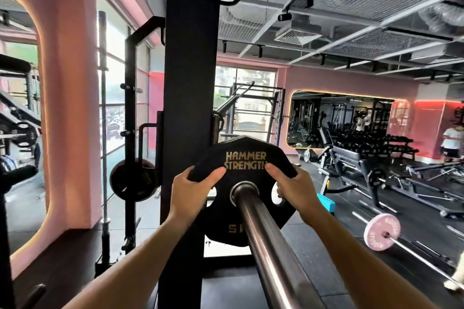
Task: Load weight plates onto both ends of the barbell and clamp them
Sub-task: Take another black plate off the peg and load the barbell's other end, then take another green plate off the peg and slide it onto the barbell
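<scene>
A black weight plate (244, 152) with gold lettering sits on the steel barbell sleeve (263, 238), which runs from the lower right up to the plate's centre hole. My left hand (193, 189) grips the plate's upper left edge with the thumb on its face. My right hand (292, 187) grips the upper right edge, fingers through a grip slot. The bar's end points toward the camera. No clamp shows on the sleeve.
A black rack upright (190, 83) stands just behind the plate. Another black plate (134, 179) hangs on a storage peg at left. A barbell with a pink plate (382, 231) lies on the floor at right. Benches, dumbbell racks and a person (452, 144) fill the far right.
</scene>
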